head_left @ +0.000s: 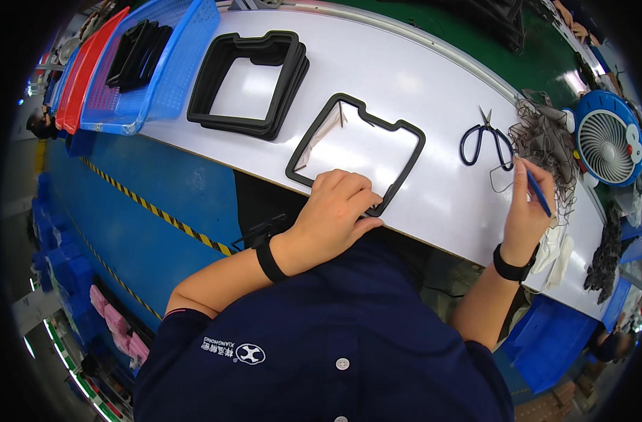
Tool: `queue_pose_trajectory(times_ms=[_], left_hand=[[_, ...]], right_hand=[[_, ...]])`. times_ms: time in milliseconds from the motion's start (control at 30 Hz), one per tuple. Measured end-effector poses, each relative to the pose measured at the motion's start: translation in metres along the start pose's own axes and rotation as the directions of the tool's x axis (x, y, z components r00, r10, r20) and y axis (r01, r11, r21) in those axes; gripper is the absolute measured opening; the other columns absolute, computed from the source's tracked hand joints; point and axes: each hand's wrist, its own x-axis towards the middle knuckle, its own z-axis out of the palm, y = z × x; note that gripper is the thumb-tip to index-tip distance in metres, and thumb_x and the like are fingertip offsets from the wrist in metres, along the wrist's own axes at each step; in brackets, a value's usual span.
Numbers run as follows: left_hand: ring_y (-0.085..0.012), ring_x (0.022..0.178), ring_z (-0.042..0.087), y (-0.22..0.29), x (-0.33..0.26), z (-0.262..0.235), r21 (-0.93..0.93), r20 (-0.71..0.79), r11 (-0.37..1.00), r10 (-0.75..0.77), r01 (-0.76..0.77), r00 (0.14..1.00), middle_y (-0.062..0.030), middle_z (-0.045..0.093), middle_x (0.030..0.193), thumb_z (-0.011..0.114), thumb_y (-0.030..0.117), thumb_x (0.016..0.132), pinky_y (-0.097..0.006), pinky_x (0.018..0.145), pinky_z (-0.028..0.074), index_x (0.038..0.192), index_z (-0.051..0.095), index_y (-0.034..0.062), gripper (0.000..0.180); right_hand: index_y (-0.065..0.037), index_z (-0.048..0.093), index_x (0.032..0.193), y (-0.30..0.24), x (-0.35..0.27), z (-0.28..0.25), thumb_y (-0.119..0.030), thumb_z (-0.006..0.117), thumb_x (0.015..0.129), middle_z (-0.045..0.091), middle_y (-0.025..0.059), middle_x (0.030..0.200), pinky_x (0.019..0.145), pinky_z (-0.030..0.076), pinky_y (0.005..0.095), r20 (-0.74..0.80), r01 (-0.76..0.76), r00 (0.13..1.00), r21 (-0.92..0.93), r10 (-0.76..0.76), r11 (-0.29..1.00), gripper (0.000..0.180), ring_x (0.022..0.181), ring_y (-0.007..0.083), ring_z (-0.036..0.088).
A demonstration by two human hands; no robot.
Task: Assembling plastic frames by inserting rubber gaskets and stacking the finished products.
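A black frame gasket (pixel 312 134) with a notched far edge lies flat on the white table in front of me. My left hand (pixel 340 211) rests on its near edge, fingers bent and closed on the rim by the near right corner. Farther right, my right hand (pixel 529 193) is raised over the table with a slim blue pen-like tool (pixel 538 193) between its fingers. A thin bent wire piece (pixel 499 180) shows at the fingertips; whether it is held or just lies behind them I cannot tell. Scissors (pixel 485 137) with dark blue handles lie just beyond, blades pointing away.
A stack of similar black frames (pixel 290 88) stands to the left, beside a blue basket (pixel 173 74) holding more. Tangled grey wire pieces (pixel 542 137) are heaped at right, near a blue fan (pixel 609 137). White gloves or cloth (pixel 561 257) lie at the table's right end.
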Motion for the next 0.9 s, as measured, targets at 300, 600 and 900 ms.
queue_pose_trajectory(times_ms=[300, 600, 900], left_hand=[[-0.0245, 0.095, 0.055, -0.001, 0.004, 0.01, -0.093, -0.041, 0.995, 0.024, -0.027, 0.999, -0.0037, 0.06, 0.096, 0.083, 0.014, 0.075, -0.038, 0.087, 0.04, 0.098, 0.07, 0.0094, 0.027], [-0.0251, 0.09, 0.056, -0.006, 0.006, -0.001, -0.308, -0.099, 0.951, -0.068, 0.034, 0.993, -0.0048, 0.063, 0.094, 0.08, 0.016, 0.08, -0.037, 0.084, 0.042, 0.1, 0.07, 0.008, 0.024], [-0.0276, 0.11, 0.055, -0.009, -0.003, -0.026, -0.328, -0.232, 0.925, 0.119, -0.193, 0.965, -0.0103, 0.057, 0.119, 0.08, 0.009, 0.078, -0.039, 0.096, 0.043, 0.133, 0.06, 0.0077, 0.058]], right_hand=[[-0.002, 0.066, 0.115, -0.042, -0.047, 0.062, -0.017, 0.058, 0.103, 0.073, 0.0146, 0.105, 0.083, 0.051, 0.0295, 0.289, -0.134, 0.95, 0.048, 0.115, 0.99, 0.021, 0.097, 0.0207, 0.069], [-0.006, 0.05, 0.112, -0.06, -0.036, 0.086, -0.013, 0.068, 0.095, 0.056, 0.0254, 0.136, 0.079, 0.055, 0.0291, 0.41, -0.343, 0.891, 0.325, 0.196, 0.881, 0.026, 0.106, 0.0198, 0.065], [-0.008, 0.043, 0.11, -0.112, 0.028, 0.081, 0.009, 0.067, 0.082, 0.054, 0.0154, 0.125, 0.071, 0.052, 0.0264, 0.507, -0.44, 0.851, 0.549, 0.135, 0.711, 0.041, 0.084, 0.0124, 0.059]])
